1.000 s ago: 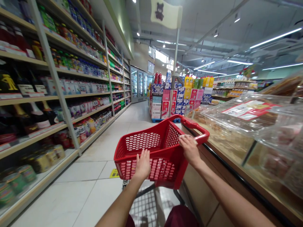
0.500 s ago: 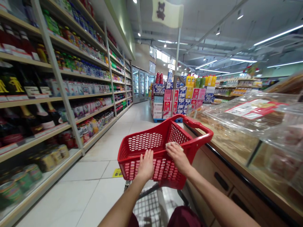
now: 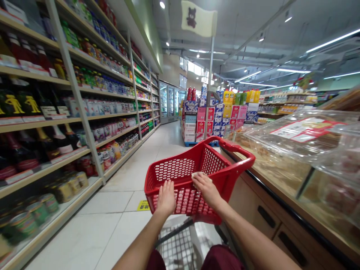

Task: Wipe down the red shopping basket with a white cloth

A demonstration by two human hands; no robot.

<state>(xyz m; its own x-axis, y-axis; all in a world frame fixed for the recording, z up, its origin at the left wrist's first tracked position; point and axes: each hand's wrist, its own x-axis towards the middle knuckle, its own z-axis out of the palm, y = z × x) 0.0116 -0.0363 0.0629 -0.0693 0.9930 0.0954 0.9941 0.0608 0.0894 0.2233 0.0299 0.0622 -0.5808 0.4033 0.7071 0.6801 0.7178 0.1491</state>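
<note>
A red plastic shopping cart [image 3: 219, 178] with perforated basket walls stands sideways in front of me, its handle toward the right. My right hand [image 3: 205, 187] lies on the near rim, its fingers bent over a small white cloth [image 3: 198, 175] pressed against the red plastic. Most of that cloth is hidden under the fingers, and it could also be a folded tissue. Farther left on the same rim rests my left hand [image 3: 166, 198], fingers stretched out and lying over the edge, with nothing in it. The visible basket interior shows no goods.
Shelves of bottles and cans [image 3: 112, 112] line the left side. Close on the right runs a wooden counter [image 3: 258, 180] bearing clear plastic covers [image 3: 295, 131]. Stacked drink cartons [image 3: 201, 125] stand ahead beside a flagpole. A yellow floor sticker [image 3: 143, 205] lies beneath the cart.
My right hand has slid a little left along the rim with the white cloth. My left hand has also shifted slightly left. The view has turned a little to the left.
</note>
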